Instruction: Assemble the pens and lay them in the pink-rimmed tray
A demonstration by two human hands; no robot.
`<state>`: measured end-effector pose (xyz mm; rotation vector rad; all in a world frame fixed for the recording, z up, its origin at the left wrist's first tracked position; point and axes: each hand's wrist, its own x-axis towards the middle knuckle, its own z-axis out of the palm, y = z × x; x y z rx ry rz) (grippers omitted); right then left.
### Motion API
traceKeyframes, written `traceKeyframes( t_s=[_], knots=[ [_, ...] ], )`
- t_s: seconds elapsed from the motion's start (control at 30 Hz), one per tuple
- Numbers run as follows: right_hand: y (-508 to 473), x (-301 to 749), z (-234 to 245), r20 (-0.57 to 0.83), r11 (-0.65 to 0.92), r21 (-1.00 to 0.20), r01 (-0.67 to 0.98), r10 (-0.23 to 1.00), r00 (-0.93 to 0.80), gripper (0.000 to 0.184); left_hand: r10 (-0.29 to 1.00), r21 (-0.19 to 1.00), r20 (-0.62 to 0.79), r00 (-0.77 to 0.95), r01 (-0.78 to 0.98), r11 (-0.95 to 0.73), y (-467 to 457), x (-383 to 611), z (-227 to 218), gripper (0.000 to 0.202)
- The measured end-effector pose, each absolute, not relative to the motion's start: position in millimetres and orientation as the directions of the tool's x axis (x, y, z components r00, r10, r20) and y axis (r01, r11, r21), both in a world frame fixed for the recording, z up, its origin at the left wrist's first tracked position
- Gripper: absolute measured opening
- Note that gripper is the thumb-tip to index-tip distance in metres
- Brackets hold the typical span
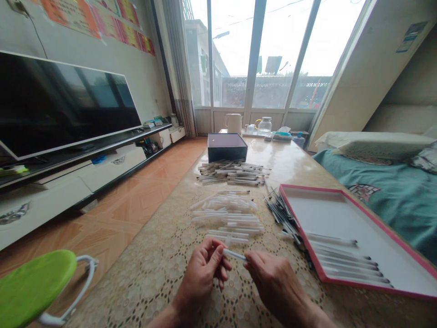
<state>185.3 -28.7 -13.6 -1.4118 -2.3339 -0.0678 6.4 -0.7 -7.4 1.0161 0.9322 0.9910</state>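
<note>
Between my two hands, just above the table, is a slim white pen (235,255). My left hand (205,263) pinches its left end between thumb and fingers. The right end sits in the closed fingers of my right hand (273,275). Beyond them lie rows of translucent white pen barrels (227,216), and behind those a heap of thin pen refills (234,173) with dark ends. To the right is a pile of dark pen parts (282,212), partly beside a pink-rimmed tray (341,193). Several pens with dark tips (348,259) lie inside that tray, side by side.
A dark open box (227,148) stands behind the heap. Farther back on the table (153,259) are a white kettle (233,123), a glass pitcher (265,125) and a tissue pack (282,133). A green stool (37,287) stands at left, a bed (382,182) at right.
</note>
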Motion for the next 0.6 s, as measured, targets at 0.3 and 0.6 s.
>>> traceKeyframes(
  t_s=[0.3,0.6],
  knots=[
    [-32.7,183.8,-13.6,0.163,0.365,-0.45,0.815,0.931,-0.327,0.028,0.96,0.971,-0.078,0.27,-0.198,0.135,-3.4,7.8,-12.1,0.024],
    [-25.3,184.5,-5.5,0.081,0.279,-0.614,0.738,0.953,-0.293,0.032,0.959,0.977,-0.07,0.276,-0.173,0.121,-1.0,10.4,-14.4,0.027]
  ],
)
